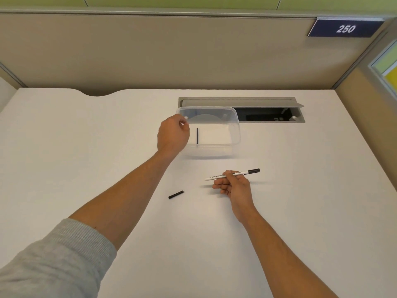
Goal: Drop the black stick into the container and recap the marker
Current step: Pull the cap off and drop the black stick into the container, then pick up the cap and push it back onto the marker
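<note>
A thin black stick (197, 136) stands almost upright inside the clear plastic container (225, 151), just right of my left hand (173, 135). That hand hovers at the container's left rim with its fingers curled and nothing in them. My right hand (235, 184) holds a white marker (217, 177) level above the table, its black end pointing right. The marker's black cap (176, 194) lies loose on the table, left of my right hand.
The white desk (86, 147) ends at a beige partition. Behind the container an open grey cable hatch (268, 114) is cut into the desk. A blue sign reading 250 (345, 29) hangs at the upper right.
</note>
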`<control>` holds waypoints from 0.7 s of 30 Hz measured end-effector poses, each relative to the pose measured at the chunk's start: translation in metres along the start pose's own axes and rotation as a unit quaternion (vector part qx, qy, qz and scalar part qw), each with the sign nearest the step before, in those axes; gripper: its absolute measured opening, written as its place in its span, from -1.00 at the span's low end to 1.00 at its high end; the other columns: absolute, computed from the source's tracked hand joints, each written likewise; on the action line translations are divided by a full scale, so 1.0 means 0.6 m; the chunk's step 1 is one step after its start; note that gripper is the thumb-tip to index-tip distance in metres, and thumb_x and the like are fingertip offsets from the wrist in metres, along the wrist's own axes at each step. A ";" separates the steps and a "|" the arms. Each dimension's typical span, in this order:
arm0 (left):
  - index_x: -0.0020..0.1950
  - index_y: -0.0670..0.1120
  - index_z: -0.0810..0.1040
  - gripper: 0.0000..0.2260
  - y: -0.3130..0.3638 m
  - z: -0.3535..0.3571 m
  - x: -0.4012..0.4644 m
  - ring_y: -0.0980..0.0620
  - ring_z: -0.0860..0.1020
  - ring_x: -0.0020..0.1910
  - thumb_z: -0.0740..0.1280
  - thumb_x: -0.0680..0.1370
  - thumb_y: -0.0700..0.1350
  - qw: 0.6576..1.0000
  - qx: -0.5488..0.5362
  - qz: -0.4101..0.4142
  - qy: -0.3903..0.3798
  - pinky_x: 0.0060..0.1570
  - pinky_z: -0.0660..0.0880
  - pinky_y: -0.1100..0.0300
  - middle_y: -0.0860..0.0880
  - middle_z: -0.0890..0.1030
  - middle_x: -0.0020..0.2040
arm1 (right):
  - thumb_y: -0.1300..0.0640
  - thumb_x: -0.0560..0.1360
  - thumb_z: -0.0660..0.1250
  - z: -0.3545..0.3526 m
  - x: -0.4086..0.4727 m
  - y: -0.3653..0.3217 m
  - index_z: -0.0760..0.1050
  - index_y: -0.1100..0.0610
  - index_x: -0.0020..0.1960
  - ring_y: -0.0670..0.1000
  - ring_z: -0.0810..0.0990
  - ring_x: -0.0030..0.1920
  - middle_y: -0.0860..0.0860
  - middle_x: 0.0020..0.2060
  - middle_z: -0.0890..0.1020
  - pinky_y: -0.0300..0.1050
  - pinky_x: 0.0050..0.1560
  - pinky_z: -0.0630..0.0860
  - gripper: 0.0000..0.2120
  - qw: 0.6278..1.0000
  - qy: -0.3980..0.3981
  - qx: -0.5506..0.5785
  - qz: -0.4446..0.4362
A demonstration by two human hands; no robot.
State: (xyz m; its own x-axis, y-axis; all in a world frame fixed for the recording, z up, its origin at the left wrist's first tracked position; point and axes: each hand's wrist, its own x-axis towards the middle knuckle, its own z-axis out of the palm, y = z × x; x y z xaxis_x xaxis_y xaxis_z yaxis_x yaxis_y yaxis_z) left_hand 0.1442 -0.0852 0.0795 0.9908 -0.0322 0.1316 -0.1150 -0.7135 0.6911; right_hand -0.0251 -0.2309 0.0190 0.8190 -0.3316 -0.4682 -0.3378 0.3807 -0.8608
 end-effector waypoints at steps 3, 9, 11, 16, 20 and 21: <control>-0.03 -0.10 0.59 -0.89 -0.034 -0.024 -0.040 0.03 0.52 -0.18 0.29 0.54 -0.13 0.999 -0.024 -0.003 0.038 -0.18 0.37 0.24 -0.06 0.62 -0.10 | 0.11 0.57 0.22 0.004 -0.012 0.003 0.50 0.08 -0.09 0.06 0.68 -0.31 0.07 -0.35 0.70 -0.15 -0.28 0.44 -0.89 1.000 -0.002 0.007 0.002; -0.04 -0.05 0.58 -0.91 -0.124 -0.057 -0.141 -0.01 0.53 -0.14 0.30 0.52 -0.09 0.996 0.016 -0.076 0.045 -0.17 0.38 0.16 -0.05 0.56 -0.05 | 0.13 0.57 0.22 0.008 -0.041 0.013 0.50 0.09 -0.10 0.06 0.68 -0.31 0.07 -0.35 0.70 -0.15 -0.30 0.43 -0.88 1.000 -0.005 0.011 0.009; 0.03 -0.07 0.57 -0.86 -0.161 -0.068 -0.177 -0.08 0.54 -0.02 0.31 0.52 -0.07 0.992 0.054 -0.111 0.023 -0.12 0.46 0.08 -0.08 0.55 0.02 | 0.13 0.57 0.22 0.008 -0.051 0.018 0.50 0.10 -0.11 0.06 0.68 -0.31 0.07 -0.36 0.70 -0.16 -0.31 0.43 -0.87 1.000 -0.005 0.008 0.009; 0.13 -0.09 0.54 -0.73 -0.215 -0.094 -0.251 -0.17 0.48 0.12 0.32 0.47 -0.02 0.976 0.125 -0.178 -0.013 0.09 0.44 -0.03 -0.13 0.52 0.12 | 0.15 0.57 0.21 0.006 -0.074 0.030 0.47 0.13 -0.07 0.07 0.67 -0.31 0.11 -0.33 0.68 -0.16 -0.31 0.42 -0.90 1.000 0.000 0.003 0.016; 0.20 -0.11 0.50 -0.67 -0.228 -0.103 -0.288 -0.19 0.44 0.16 0.30 0.46 -0.06 0.968 0.156 -0.196 -0.005 0.11 0.39 -0.04 -0.13 0.48 0.15 | 0.14 0.57 0.21 0.005 -0.091 0.037 0.48 0.12 -0.09 0.07 0.67 -0.31 0.13 -0.30 0.67 -0.16 -0.31 0.42 -0.89 1.000 0.002 0.002 0.020; 0.21 -0.13 0.48 -0.66 -0.229 -0.105 -0.294 -0.19 0.43 0.16 0.29 0.46 -0.08 0.966 0.159 -0.204 -0.004 0.11 0.38 -0.04 -0.14 0.48 0.16 | 0.14 0.57 0.22 0.005 -0.095 0.039 0.48 0.12 -0.09 0.07 0.67 -0.31 0.13 -0.30 0.67 -0.16 -0.31 0.42 -0.89 1.000 0.004 0.003 0.022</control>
State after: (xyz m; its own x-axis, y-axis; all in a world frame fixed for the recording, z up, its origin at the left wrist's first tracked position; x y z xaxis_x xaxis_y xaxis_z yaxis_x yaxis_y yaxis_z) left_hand -0.0190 0.0625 0.0063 0.9494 0.2934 -0.1120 0.3125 -0.8466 0.4309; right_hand -0.0784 -0.2007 0.0261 0.7997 -0.3212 -0.5072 -0.3704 0.4008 -0.8380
